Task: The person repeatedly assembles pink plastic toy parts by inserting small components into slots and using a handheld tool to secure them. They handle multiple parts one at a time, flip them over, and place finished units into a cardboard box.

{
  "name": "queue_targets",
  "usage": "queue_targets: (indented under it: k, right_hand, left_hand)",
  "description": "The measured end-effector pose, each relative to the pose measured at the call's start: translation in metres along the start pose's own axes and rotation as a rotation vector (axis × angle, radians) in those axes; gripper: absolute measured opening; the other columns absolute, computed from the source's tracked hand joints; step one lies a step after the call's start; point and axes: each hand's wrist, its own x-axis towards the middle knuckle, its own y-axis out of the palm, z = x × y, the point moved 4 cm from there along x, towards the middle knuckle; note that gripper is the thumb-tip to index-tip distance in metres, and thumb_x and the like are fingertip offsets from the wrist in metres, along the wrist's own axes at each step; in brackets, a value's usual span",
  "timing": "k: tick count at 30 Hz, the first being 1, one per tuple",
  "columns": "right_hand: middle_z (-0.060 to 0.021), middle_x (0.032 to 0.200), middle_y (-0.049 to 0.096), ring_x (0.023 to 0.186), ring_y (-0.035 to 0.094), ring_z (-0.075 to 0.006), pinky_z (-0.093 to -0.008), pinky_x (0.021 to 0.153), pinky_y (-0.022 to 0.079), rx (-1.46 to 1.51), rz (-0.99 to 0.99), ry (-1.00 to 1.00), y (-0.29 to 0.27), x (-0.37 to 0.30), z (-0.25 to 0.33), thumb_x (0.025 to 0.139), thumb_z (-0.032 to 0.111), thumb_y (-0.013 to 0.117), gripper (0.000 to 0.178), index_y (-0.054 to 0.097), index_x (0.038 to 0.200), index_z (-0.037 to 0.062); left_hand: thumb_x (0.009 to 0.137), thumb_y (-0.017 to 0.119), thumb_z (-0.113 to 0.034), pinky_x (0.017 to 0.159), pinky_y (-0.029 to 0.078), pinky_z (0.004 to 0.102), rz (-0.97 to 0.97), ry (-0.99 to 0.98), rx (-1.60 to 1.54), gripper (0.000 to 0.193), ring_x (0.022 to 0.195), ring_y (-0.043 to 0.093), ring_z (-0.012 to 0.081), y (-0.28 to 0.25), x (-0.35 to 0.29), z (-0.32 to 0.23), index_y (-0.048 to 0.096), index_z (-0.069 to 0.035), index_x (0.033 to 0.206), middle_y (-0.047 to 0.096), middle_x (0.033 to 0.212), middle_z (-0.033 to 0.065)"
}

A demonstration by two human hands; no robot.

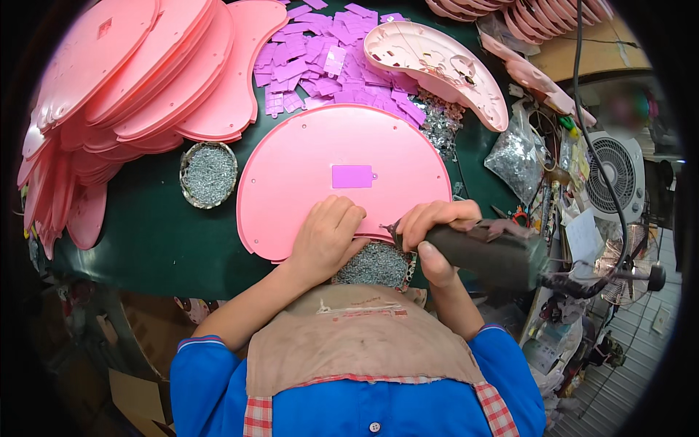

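A pink half-round plastic panel lies flat on the dark green table, with a small purple rectangular cover set in its middle. My left hand presses down on the panel's near edge, fingers curled. My right hand grips a dark electric screwdriver lying nearly level, its tip at the panel's near edge beside my left hand. Just below both hands sits a shallow dish of small silver screws, partly hidden by them.
Stacks of pink panels fill the far left. A heap of purple covers lies behind the panel, beside an upturned pink shell. A round tin of screws stands on the left. Bags of screws and a white fan are on the right.
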Motion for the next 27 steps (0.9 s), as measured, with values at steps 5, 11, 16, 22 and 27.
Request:
queue_targets:
  k: [5,11,16,22,27]
  right_hand:
    - [-0.0093,0.075,0.061,0.063,0.060,-0.0202,-0.0411,0.070,0.054,0.059,0.009,-0.024,0.018,-0.006,0.013,0.090,0.012,0.071,0.041,0.043,0.120,0.0093]
    - [-0.0111,0.077,0.062,0.069,0.063,-0.0220,-0.0432,0.072,0.055,0.023,0.057,0.010,0.020,-0.007,0.005,0.089,0.006,0.069,0.043,0.043,0.122,0.0080]
    - [-0.0111,0.076,0.064,0.068,0.064,-0.0233,-0.0438,0.073,0.056,0.062,0.046,-0.016,0.015,0.000,0.032,0.092,0.013,0.071,0.045,0.037,0.122,0.0115]
    - [-0.0098,0.076,0.064,0.067,0.064,-0.0225,-0.0432,0.074,0.056,0.068,0.002,-0.015,0.014,-0.002,0.044,0.091,0.014,0.072,0.046,0.038,0.121,0.0119]
    - [-0.0094,0.077,0.063,0.068,0.064,-0.0223,-0.0435,0.074,0.056,0.053,0.020,0.003,0.014,-0.003,0.048,0.089,0.013,0.072,0.046,0.039,0.121,0.0117]
  left_hand:
    - [0.069,0.086,-0.010,0.080,0.047,0.0442,-0.022,0.001,-0.038,0.046,0.094,0.058,0.0349,-0.003,-0.003,0.001,0.058,-0.003,0.105,0.058,0.098,0.0138]
    - [0.072,0.086,-0.012,0.080,0.047,0.0418,-0.018,0.000,-0.125,0.040,0.091,0.058,0.0301,-0.014,-0.009,-0.002,0.066,-0.004,0.105,0.060,0.098,0.0099]
    - [0.076,0.082,-0.010,0.079,0.047,0.0395,-0.065,0.119,-0.145,0.030,0.088,0.059,0.0241,-0.007,-0.008,-0.009,0.071,-0.005,0.103,0.060,0.089,0.0046]
    - [0.077,0.078,-0.008,0.076,0.046,0.0379,-0.042,0.217,-0.160,0.017,0.085,0.058,0.0221,-0.009,0.003,-0.019,0.066,-0.005,0.089,0.057,0.084,0.0041]
    - [0.074,0.075,-0.010,0.074,0.046,0.0372,0.004,0.355,-0.026,0.020,0.080,0.054,0.0234,-0.009,0.013,-0.023,0.055,-0.005,0.078,0.051,0.079,0.0052]
